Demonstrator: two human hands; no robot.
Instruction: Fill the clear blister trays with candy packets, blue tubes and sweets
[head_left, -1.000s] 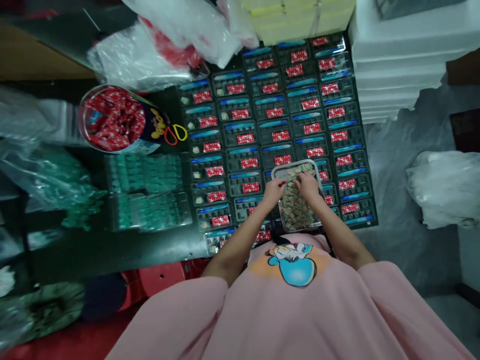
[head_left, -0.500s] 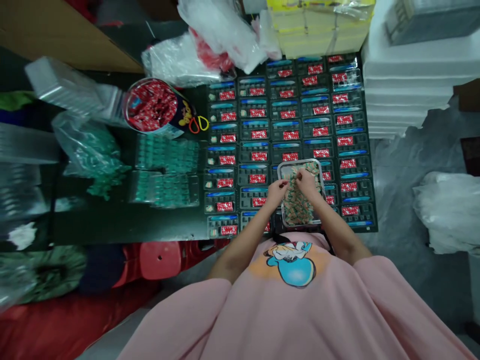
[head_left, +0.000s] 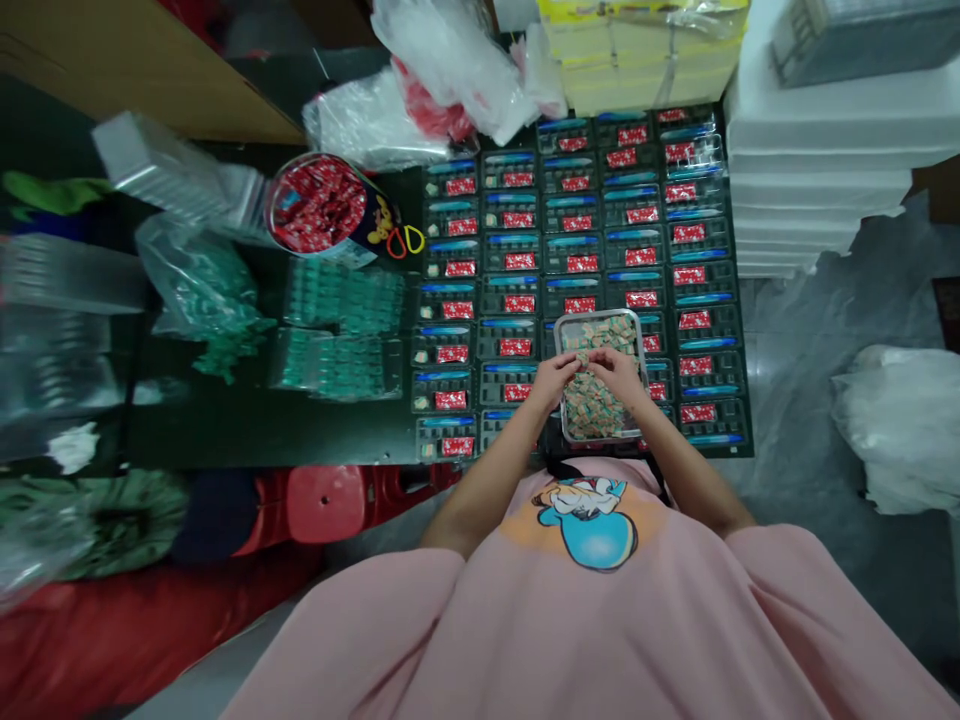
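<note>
A clear plastic box [head_left: 559,345] full of small beige-and-green pieces [head_left: 596,410] stands on the table close to my body. Above its upper half my left hand [head_left: 553,378] and my right hand [head_left: 618,374] meet, fingertips nearly touching. Both are closed in a pinch around small beige-and-green pieces; how many is too small to tell. Around the box lie rows of black trays [head_left: 517,368], each with a blue pen [head_left: 510,323] and a red patterned packet [head_left: 515,347]. Some trays in the left column also hold a small pale piece.
Left of the trays are a tub [head_left: 360,215] of red packets, orange and yellow scissor handles [head_left: 405,240], green moulded pieces [head_left: 337,365] and a bag of green parts [head_left: 202,285]. White foam sheets [head_left: 810,190] are stacked right. A red stool [head_left: 326,503] stands below the table edge.
My right hand has come down from the pile to meet my left hand, which has shifted slightly toward it. The view has turned a little, moving the left-side things rightward.
</note>
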